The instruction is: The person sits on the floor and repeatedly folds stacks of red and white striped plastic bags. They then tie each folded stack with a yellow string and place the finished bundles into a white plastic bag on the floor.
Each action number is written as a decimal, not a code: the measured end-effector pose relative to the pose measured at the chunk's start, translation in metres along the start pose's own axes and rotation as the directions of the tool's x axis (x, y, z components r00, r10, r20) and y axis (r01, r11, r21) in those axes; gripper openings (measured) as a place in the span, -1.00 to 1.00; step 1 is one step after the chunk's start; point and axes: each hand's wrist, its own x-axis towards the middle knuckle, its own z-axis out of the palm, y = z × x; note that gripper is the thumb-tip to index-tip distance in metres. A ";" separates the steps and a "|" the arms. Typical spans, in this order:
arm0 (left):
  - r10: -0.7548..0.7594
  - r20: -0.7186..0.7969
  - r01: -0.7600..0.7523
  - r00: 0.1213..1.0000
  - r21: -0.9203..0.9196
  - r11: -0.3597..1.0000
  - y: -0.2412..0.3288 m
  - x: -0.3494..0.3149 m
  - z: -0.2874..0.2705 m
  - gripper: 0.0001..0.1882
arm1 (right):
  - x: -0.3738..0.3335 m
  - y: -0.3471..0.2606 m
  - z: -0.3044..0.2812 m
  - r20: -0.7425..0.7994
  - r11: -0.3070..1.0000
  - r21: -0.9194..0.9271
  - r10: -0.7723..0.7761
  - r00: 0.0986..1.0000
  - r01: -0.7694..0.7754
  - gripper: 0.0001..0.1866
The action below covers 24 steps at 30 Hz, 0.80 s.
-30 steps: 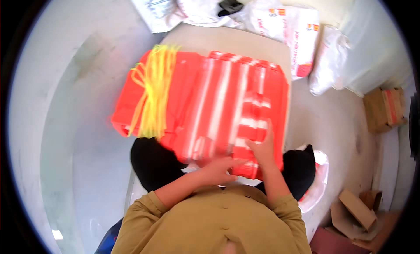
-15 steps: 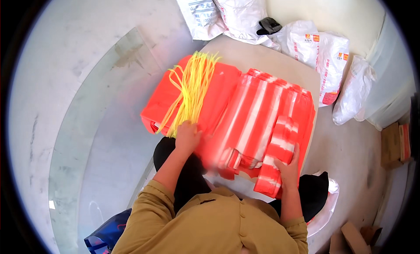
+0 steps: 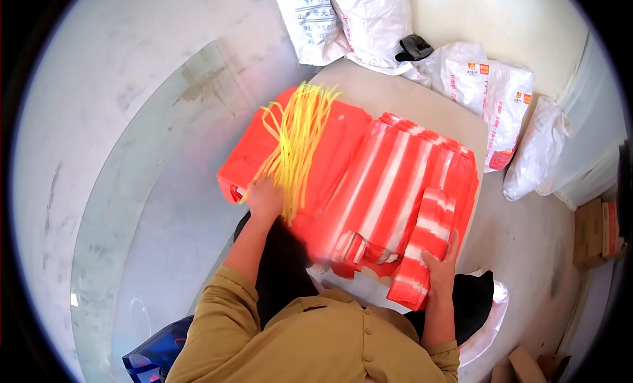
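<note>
A bunch of thin yellow strips (image 3: pixel 300 146) lies across a stack of plain red plastic (image 3: pixel 254 146) on the left of the board. My left hand (image 3: pixel 265 198) is at the near end of the strips, its fingers curled on some of them. Beside the red plastic lies a wide stack of red-and-white striped plastic bags (image 3: pixel 389 178). On its right part rests a narrow folded striped bundle (image 3: pixel 427 241), its near end reaching past the stack's edge. My right hand (image 3: pixel 443 263) grips this bundle from the right, thumb on top.
The stacks lie on a beige board (image 3: pixel 369 86) above my knees. White woven sacks (image 3: pixel 376 27) stand beyond it, one with a black item (image 3: pixel 414 48) on it. Cardboard boxes (image 3: pixel 589 231) are at the far right, a blue bag (image 3: pixel 158 350) at lower left.
My left hand has shifted slightly left across the near end of the yellow strips, whose ends now hang loose to its right. My right hand keeps hold of the folded bundle. The view has shifted a little.
</note>
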 end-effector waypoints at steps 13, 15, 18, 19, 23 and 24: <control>-0.006 0.583 0.532 0.813 -0.737 0.416 0.070 -0.016 -0.031 -0.76 | 0.001 0.004 -0.020 0.007 0.996 0.084 -0.027 1.000 0.026 0.12; 0.016 0.533 0.474 0.846 -0.767 0.433 0.076 -0.024 -0.021 -0.85 | -0.001 0.006 -0.021 0.016 0.995 0.099 -0.026 1.000 0.024 0.08; 0.004 0.453 0.393 0.892 -0.778 0.490 0.078 -0.030 -0.005 -0.86 | -0.002 0.008 -0.024 0.023 0.994 0.108 -0.028 0.999 0.025 0.06; 0.028 0.507 0.453 0.861 -0.792 0.409 0.085 -0.031 -0.007 -0.84 | -0.002 0.009 -0.027 0.018 0.994 0.107 -0.032 0.999 0.030 0.06; 0.227 0.561 0.463 0.796 -0.806 0.367 0.126 -0.047 -0.024 -0.71 | -0.002 0.009 -0.031 0.010 0.989 0.140 -0.037 0.999 0.035 0.11; 0.298 0.543 0.403 0.785 -0.813 0.420 0.137 -0.053 -0.024 -0.67 | -0.004 0.004 -0.028 0.015 0.986 0.165 -0.031 0.999 0.028 0.09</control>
